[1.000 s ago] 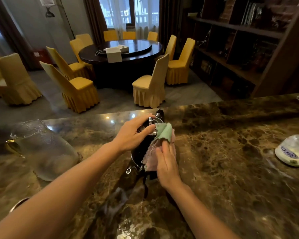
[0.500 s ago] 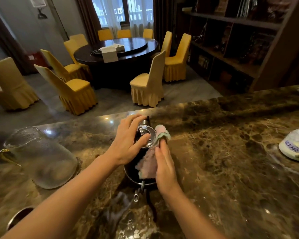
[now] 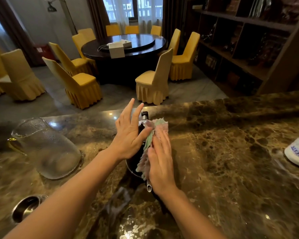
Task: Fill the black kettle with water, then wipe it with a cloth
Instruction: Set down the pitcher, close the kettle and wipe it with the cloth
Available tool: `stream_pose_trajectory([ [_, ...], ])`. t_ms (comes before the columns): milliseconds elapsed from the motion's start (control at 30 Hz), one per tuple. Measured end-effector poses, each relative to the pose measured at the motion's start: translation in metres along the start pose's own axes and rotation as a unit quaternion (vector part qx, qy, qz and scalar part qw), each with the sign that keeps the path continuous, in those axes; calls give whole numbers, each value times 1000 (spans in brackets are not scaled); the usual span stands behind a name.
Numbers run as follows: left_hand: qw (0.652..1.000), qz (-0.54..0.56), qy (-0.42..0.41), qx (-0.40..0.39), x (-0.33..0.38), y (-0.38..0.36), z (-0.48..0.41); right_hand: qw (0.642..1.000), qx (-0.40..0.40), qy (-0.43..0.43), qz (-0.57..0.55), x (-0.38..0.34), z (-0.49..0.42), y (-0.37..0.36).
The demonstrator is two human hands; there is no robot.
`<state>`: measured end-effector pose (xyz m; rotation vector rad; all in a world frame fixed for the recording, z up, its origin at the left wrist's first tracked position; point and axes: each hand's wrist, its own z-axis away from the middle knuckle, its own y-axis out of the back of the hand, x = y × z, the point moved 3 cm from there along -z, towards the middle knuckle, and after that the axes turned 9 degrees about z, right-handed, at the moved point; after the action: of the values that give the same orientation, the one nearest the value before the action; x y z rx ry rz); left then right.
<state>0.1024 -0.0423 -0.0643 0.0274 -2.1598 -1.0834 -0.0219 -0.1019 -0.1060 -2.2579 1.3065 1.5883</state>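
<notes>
The black kettle (image 3: pixel 133 162) stands on the marble counter (image 3: pixel 223 152), mostly hidden between my two hands. A pink and green cloth (image 3: pixel 151 133) lies against the kettle's right side and top. My right hand (image 3: pixel 160 159) presses flat on the cloth, fingers pointing away from me. My left hand (image 3: pixel 130 133) rests its palm against the kettle's left side, with the fingers spread and lifted and the thumb touching the cloth. The kettle's metal spout tip (image 3: pixel 149 187) pokes out near my right wrist.
A clear glass pitcher (image 3: pixel 45 149) stands to the left on the counter. A metal bowl (image 3: pixel 26 207) sits at the near left. A white bag or pouch (image 3: pixel 297 152) lies at the right edge. Beyond the counter are yellow chairs and a round dark table.
My left hand has opened its fingers off the kettle's lid, and only the palm and thumb stay against it. My right hand has slid the cloth along the kettle's side.
</notes>
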Motion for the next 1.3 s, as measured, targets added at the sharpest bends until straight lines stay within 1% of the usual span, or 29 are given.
stream_pose_trajectory([
  [33, 1000, -5, -7, -3, 1, 0, 0, 1000, -6, 0, 16, 2, -2, 0],
  [67, 1000, -7, -11, -6, 1, 0, -1, 1000, -15, -15, 5, 4, -12, 1],
  [133, 1000, -7, -4, -7, 0, -1, -3, 994, -46, -73, -62, 9, -42, 3],
  [167, 1000, -8, 1, -6, 0, -2, -3, 990, -66, -95, -78, 13, -60, 2],
  [233, 1000, -15, 6, -4, 0, -2, -3, 983, -108, -117, -91, 20, -87, 0],
  [300, 1000, -12, 13, -4, -1, -3, -4, 973, -127, -128, -144, 27, -95, 0],
  [367, 1000, 0, 21, -6, -2, -3, -4, 968, -123, -135, -171, 38, -76, 2],
  [433, 1000, 7, 28, -8, -2, -3, -5, 974, -114, -151, -123, 54, -36, 2],
  [500, 999, 7, 32, -16, 0, -4, -5, 967, -98, -218, -84, 75, 4, 3],
  [567, 999, 11, 34, -27, 1, -4, -5, 950, -96, -274, -115, 83, 16, 3],
  [600, 999, 15, 34, -28, 2, -4, -4, 946, -97, -280, -133, 78, 9, 5],
  [667, 999, 18, 33, -26, 4, -3, -4, 953, -85, -244, -159, 62, -16, 6],
  [767, 999, 9, 37, -28, 5, -3, -4, 952, -76, -207, -213, 39, -60, 4],
  [833, 999, 5, 46, -30, 6, -4, -5, 960, -76, -190, -191, 49, -72, -1],
  [867, 998, 4, 48, -29, 6, -4, -5, 962, -83, -202, -165, 62, -71, -4],
  [967, 998, 4, 49, -27, 6, -3, -6, 951, -98, -278, -97, 92, -50, -8],
  [1033, 998, 10, 51, -28, 5, -4, -7, 946, -51, -297, -116, 92, -22, -7],
  [1067, 998, 12, 50, -28, 5, -4, -7, 948, -19, -286, -135, 84, -10, -7],
  [1100, 998, 13, 46, -29, 4, -5, -6, 951, -4, -272, -146, 69, -3, -4],
  [1133, 999, 16, 39, -31, 4, -5, -6, 957, -8, -250, -150, 58, -3, -4],
  [1167, 999, 21, 35, -32, 4, -4, -7, 961, -30, -223, -164, 44, -14, 1],
  [1233, 998, 32, 34, -38, 4, -3, -6, 959, -49, -197, -197, 33, -56, 4],
  [1267, 998, 35, 32, -39, 5, -3, -6, 961, -53, -187, -197, 34, -76, 3],
  [1300, 998, 37, 31, -38, 5, -3, -6, 964, -70, -193, -169, 37, -90, 3],
])
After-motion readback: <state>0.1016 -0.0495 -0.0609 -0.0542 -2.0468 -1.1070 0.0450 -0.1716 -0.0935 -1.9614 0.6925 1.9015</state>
